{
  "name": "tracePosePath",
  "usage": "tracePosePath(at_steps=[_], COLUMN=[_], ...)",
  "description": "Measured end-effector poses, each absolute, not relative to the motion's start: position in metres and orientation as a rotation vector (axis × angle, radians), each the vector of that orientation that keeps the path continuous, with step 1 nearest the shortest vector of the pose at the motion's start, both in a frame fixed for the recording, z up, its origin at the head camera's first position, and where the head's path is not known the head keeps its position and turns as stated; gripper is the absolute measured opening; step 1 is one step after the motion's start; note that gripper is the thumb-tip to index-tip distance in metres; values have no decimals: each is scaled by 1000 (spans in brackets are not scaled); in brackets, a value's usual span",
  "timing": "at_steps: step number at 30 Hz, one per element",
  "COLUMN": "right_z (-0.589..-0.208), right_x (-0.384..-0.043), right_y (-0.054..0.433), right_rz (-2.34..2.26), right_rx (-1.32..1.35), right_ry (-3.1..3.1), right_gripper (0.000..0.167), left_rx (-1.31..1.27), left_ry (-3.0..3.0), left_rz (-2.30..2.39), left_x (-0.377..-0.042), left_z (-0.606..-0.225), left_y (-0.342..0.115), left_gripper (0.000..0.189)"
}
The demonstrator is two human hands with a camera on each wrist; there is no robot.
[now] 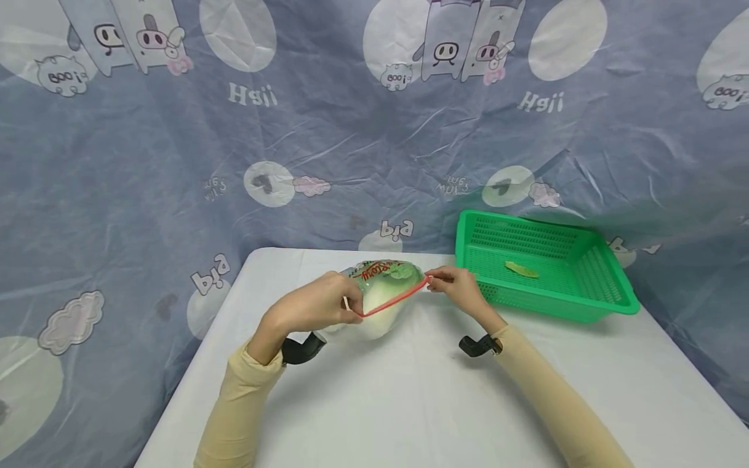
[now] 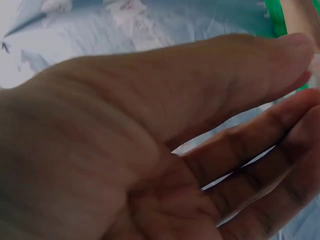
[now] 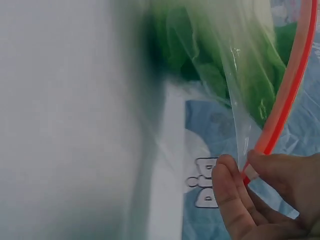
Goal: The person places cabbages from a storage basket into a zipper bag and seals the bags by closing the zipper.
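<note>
A clear zip bag [image 1: 383, 289] with a red seal strip and printed lettering hangs between the two hands, leafy green and pale vegetable inside it. The left hand [image 1: 324, 302] pinches the near left end of the red strip between thumb and fingers. At the far right end, the right hand [image 1: 459, 290] pinches the strip's corner. Close up in the right wrist view, thumb and forefinger grip the red strip [image 3: 287, 95], with green leaves [image 3: 215, 55] behind the film. The left wrist view is filled mostly by the left hand [image 2: 165, 135]; the bag is hardly visible there.
A green perforated basket [image 1: 552, 302] stands at the table's back right, with a small loose leaf [image 1: 522, 269] in it. The white table [image 1: 409, 403] lies beneath the hands. A patterned blue-grey cloth [image 1: 351, 130] hangs behind the table.
</note>
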State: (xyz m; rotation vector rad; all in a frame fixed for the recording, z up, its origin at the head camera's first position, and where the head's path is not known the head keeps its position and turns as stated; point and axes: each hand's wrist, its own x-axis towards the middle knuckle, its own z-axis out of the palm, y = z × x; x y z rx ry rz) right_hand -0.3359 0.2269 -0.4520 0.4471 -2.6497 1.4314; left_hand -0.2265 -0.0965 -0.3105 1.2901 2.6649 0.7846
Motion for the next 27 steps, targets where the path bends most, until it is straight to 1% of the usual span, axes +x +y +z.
tracePosePath(at_steps=[6, 9, 11, 16, 20, 24, 27], right_z=[-478, -490, -495, -504, -505, -502, -497], right_x=[-335, -338, -340, -347, -347, -341, -337], right_y=[226, 228, 229, 234, 232, 228, 228], right_rz=[1344, 1432, 1602, 1988, 2119, 2054, 1959], right_rx=[392, 305, 220, 71, -9, -18, 8], right_ry=[-2740, -2737, -2703, -2572, -2496, -2515, -2585], right_gripper=[22, 25, 28, 37, 38, 37, 37], left_rx=[1434, 1438, 1433, 1403, 1405, 1415, 1400], left_ry=[2606, 2583, 2588, 2631, 2655, 2671, 2646], left_rz=[555, 523, 533, 596, 646, 666, 710], left_x=[-211, -207, -207, -205, -205, -207, -208], left_z=[-324, -332, -339, -354, -363, -370, -371], left_y=[-64, -47, -35, -9, 6, 16, 17], left_gripper=[20, 26, 28, 22, 15, 11, 15])
